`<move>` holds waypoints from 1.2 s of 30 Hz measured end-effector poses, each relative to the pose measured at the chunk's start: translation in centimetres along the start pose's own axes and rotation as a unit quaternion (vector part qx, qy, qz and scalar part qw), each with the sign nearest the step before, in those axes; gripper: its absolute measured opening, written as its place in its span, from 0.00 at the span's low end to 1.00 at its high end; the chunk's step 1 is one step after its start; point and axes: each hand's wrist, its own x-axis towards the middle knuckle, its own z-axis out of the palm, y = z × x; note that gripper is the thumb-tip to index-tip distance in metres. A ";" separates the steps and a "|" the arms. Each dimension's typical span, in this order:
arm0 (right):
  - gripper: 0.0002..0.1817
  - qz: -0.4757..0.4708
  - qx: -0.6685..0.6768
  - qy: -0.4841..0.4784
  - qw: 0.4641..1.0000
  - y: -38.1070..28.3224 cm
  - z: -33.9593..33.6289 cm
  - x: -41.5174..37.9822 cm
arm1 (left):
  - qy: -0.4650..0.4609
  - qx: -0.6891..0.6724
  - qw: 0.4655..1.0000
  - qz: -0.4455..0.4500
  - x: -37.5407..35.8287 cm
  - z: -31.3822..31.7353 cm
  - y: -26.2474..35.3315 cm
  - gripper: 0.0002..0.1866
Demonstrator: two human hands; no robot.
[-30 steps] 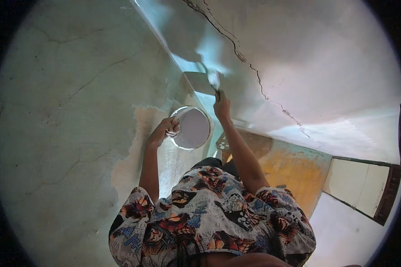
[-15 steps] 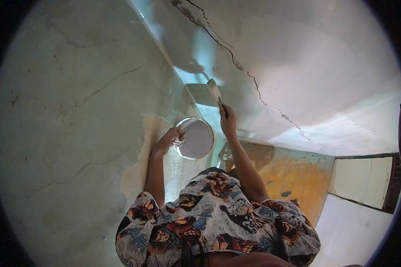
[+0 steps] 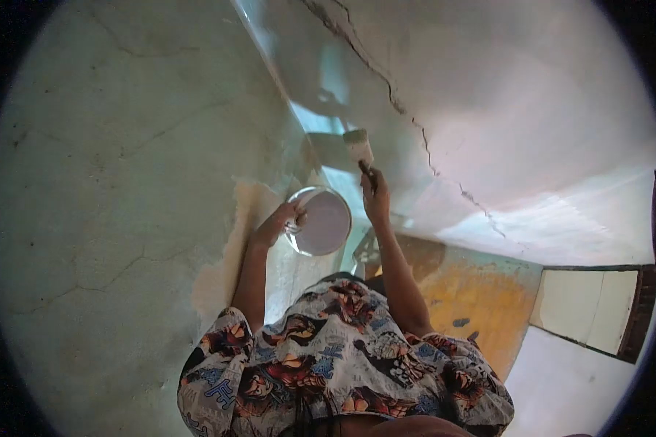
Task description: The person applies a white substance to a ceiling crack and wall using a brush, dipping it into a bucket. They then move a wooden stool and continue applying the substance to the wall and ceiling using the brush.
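Observation:
My left hand (image 3: 287, 221) is closed on the near-left rim of a round bucket (image 3: 318, 253), which is tilted so its inside faces me. Pale greyish paint (image 3: 329, 224) shows inside it. In my right hand (image 3: 375, 191) is a flat paintbrush (image 3: 358, 147), gripped by its dark handle with the bristles pointing up and away. The brush's broad face is turned toward me, whitish with a greenish tip. It is held up beyond the bucket, its tip overlapping the shadowed strip of the pale wall (image 3: 503, 109) in this view.
A long jagged crack (image 3: 375, 73) runs across the pale surface. On the left stands a greenish wall (image 3: 124, 204) with fine cracks and a bare plaster patch (image 3: 244, 218). Farther off are a yellow wall section (image 3: 477, 295) and a dark-framed panel (image 3: 587, 306).
The paintbrush has turned from edge-on to showing its broad face. My right hand stays closed on it, and the bucket stays in my left hand. The view has shifted slightly.

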 end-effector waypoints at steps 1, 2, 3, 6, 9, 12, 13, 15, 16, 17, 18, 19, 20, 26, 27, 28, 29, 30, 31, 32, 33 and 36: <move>0.11 0.006 -0.008 -0.009 1.000 0.0 0.2 0.3 | 0.020 0.008 1.000 0.000 0.1 0.0 0.2 0.13; 0.11 0.005 -0.014 -0.016 1.000 -0.2 0.5 1.3 | -0.006 0.027 0.999 -0.028 0.5 -0.8 0.0 0.16; 0.11 -0.014 -0.013 -0.018 1.000 -0.3 1.1 2.4 | -0.041 0.007 0.999 -0.026 0.8 -1.2 0.3 0.12; 0.10 -0.053 -0.012 -0.018 0.998 -0.6 2.7 4.3 | -0.073 -0.027 0.997 -0.025 0.5 -1.0 0.5 0.05; 0.09 -0.079 -0.022 0.014 0.997 -0.3 4.1 7.1 | -0.026 0.009 1.000 -0.004 0.6 -0.3 0.9 0.05; 0.08 -0.109 -0.064 0.061 0.990 3.8 5.1 7.0 | -0.069 0.015 0.997 0.010 0.3 -0.5 0.7 0.06; 0.08 -0.074 -0.100 0.055 0.991 6.0 5.5 6.0 | -0.069 0.011 0.997 0.014 0.3 -0.1 1.2 0.06; 0.09 -0.009 -0.176 0.039 0.984 11.3 6.0 3.7 | -0.069 -0.007 0.997 0.022 0.5 0.6 2.0 0.06; 0.10 0.064 -0.211 0.027 0.975 13.0 5.6 2.4 | -0.065 -0.023 0.997 0.020 0.6 0.9 2.1 0.06; 0.10 0.089 -0.190 0.008 0.978 13.4 4.9 1.9 | -0.061 -0.037 0.997 0.022 0.6 0.9 2.4 0.06; 0.10 0.114 -0.169 -0.011 0.979 13.2 3.9 1.2 | -0.069 -0.043 0.997 0.009 0.3 1.1 2.5 0.06; 0.10 0.136 -0.147 -0.027 0.979 12.9 3.2 0.8 | -0.081 -0.047 0.996 0.000 0.1 1.1 2.5 0.05; 0.10 0.092 -0.120 -0.014 0.988 10.1 2.4 0.7 | -0.095 -0.049 0.994 -0.003 0.3 1.2 2.6 0.06; 0.09 -0.103 -0.061 -0.056 0.991 -1.4 2.7 6.5 | -0.077 -0.072 0.994 -0.011 0.0 1.5 2.1 0.05; 0.09 -0.117 -0.063 -0.038 0.990 -1.7 3.6 7.8 | -0.058 -0.060 0.996 -0.011 0.3 1.7 2.6 0.05; 0.09 -0.128 -0.070 -0.024 0.989 -1.8 4.2 8.8 | -0.038 -0.054 0.998 -0.014 0.4 2.2 3.0 0.05; 0.09 -0.133 -0.077 -0.015 0.988 -1.3 4.4 8.6 | -0.016 -0.051 0.998 -0.023 -0.1 2.5 2.6 0.05; 0.08 -0.118 -0.081 -0.023 0.989 -0.3 4.6 8.6 | -0.049 -0.072 0.996 -0.031 0.0 2.2 2.5 0.05; 0.08 -0.083 -0.106 -0.032 0.990 0.5 4.7 8.0 | -0.058 -0.072 0.995 -0.033 -0.1 1.9 2.4 0.05; 0.08 -0.050 -0.132 -0.040 0.989 1.4 4.7 7.0 | -0.067 -0.071 0.995 -0.033 -0.3 1.7 2.2 0.05; 0.08 -0.022 -0.159 -0.046 0.986 2.5 4.7 6.5 | -0.078 -0.072 0.994 -0.028 -0.1 1.6 2.2 0.05; 0.08 0.025 -0.200 -0.057 0.978 6.3 4.2 4.3 | -0.078 -0.072 0.994 -0.034 0.1 1.8 2.4 0.05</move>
